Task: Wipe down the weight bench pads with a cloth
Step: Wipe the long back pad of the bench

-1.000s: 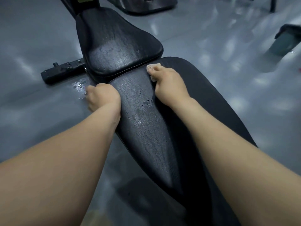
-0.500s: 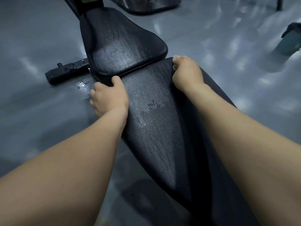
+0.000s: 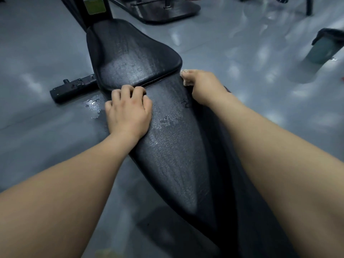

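Glossy grey floor [image 3: 242, 43] mirrors pale light patches. A teal bin with black liner [image 3: 323, 47] stands right; a small puddle [image 3: 93, 106] lies left.

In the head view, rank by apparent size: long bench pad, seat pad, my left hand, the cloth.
1. long bench pad, nearest the camera
2. seat pad
3. left hand
4. cloth, mostly hidden in the right hand
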`<state>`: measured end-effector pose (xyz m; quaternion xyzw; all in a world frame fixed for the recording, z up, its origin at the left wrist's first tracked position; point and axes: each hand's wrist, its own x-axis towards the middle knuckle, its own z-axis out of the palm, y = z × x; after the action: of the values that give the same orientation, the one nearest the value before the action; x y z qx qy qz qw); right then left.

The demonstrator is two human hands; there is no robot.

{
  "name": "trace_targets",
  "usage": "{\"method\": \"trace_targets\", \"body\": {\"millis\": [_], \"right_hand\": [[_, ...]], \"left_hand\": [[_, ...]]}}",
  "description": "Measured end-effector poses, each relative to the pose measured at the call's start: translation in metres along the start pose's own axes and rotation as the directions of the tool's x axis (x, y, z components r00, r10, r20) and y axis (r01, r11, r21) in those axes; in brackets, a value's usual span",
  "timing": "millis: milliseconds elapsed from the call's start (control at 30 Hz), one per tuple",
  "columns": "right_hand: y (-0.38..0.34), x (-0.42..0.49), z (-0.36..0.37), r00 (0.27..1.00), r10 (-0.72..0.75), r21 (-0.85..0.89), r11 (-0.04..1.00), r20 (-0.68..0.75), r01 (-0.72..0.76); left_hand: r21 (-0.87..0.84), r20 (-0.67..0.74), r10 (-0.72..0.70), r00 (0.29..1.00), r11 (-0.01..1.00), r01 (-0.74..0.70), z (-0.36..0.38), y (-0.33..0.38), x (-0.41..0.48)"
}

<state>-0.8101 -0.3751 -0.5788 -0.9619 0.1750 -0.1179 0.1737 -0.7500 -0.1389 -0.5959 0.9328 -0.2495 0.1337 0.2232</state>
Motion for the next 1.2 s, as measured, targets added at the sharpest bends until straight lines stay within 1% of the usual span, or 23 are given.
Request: {"method": "trace_targets", "body": {"millis": [67, 133, 233, 300, 333, 433, 500, 567, 667, 700, 833, 900, 967, 1067, 1133, 1200], "right_hand": [[0.011, -0.004, -0.005, 0.998, 0.052, -0.058, 0.997, -0.029, -0.054], [0.023, -0.016, -0.006, 0.985, 0.134, -0.068, 0.987, -0.11, -0.142], [0.021, -0.03, -0.004, 0.932, 0.291, -0.063, 0.948, -0.216, -0.311], [0.01, -0.023, 0.0, 0.908, 0.334, -0.077, 0.928, -0.252, -0.363], [0.008, -0.017, 0.003, 0.915, 0.313, -0.067, 0.938, -0.256, -0.339], [0.012, -0.007, 0.009, 0.977, 0.138, -0.004, 0.99, -0.165, -0.14], [0.025, -0.013, 0.003, 0.984, 0.111, 0.043, 0.993, -0.137, -0.106], [0.038, -0.028, -0.004, 0.976, 0.148, 0.037, 0.989, -0.157, -0.144], [0.06, -0.057, -0.011, 0.927, 0.324, 0.057, 0.946, -0.187, -0.319], [0.062, -0.066, -0.012, 0.916, 0.354, 0.057, 0.935, -0.187, -0.35], [0.05, -0.073, -0.009, 0.917, 0.34, -0.014, 0.937, -0.206, -0.35], [0.037, -0.071, -0.005, 0.927, 0.307, -0.021, 0.948, -0.217, -0.319], [0.021, -0.073, 0.003, 0.953, 0.221, -0.047, 0.971, -0.207, -0.236], [-0.009, -0.09, 0.021, 0.986, -0.005, -0.051, 0.999, -0.169, -0.004], [-0.018, -0.1, 0.031, 0.978, -0.161, -0.053, 0.986, -0.13, 0.155], [-0.015, -0.105, 0.027, 0.961, -0.263, -0.078, 0.963, -0.083, 0.257]], "left_hand": [[0.006, 0.014, -0.009, 1.0, 1.0, 0.009, 0.0, -0.001, 0.0], [0.002, 0.016, -0.017, 1.0, 1.0, 0.017, 0.0, -0.001, 0.0], [-0.005, -0.007, -0.024, 1.0, 1.0, 0.024, 0.001, 0.0, 0.0], [-0.005, -0.02, -0.026, 0.999, 1.0, 0.026, 0.003, 0.0, 0.0], [-0.009, -0.022, -0.029, 0.999, 1.0, 0.029, 0.003, -0.001, 0.0], [-0.026, -0.032, -0.049, 0.998, 0.999, 0.048, 0.004, -0.001, 0.001], [-0.034, -0.032, -0.052, 0.998, 0.998, 0.051, 0.004, -0.002, 0.0], [-0.037, -0.037, -0.051, 0.998, 0.998, 0.049, 0.003, -0.003, 0.0], [-0.037, -0.047, -0.055, 0.997, 0.998, 0.053, 0.003, -0.001, 0.001], [-0.036, -0.049, -0.057, 0.997, 0.998, 0.055, 0.003, 0.0, 0.0], [-0.024, -0.055, -0.06, 0.997, 0.998, 0.059, 0.002, 0.002, -0.001], [-0.014, -0.054, -0.063, 0.997, 0.998, 0.062, 0.002, 0.002, -0.001], [-0.009, -0.052, -0.064, 0.997, 0.998, 0.064, 0.002, 0.002, -0.001], [-0.008, -0.05, -0.065, 0.997, 0.998, 0.065, 0.002, 0.003, -0.001], [-0.007, -0.048, -0.067, 0.997, 0.998, 0.066, 0.002, 0.002, -0.001], [-0.016, -0.054, -0.063, 0.997, 0.998, 0.063, 0.002, 0.001, -0.001]]}}
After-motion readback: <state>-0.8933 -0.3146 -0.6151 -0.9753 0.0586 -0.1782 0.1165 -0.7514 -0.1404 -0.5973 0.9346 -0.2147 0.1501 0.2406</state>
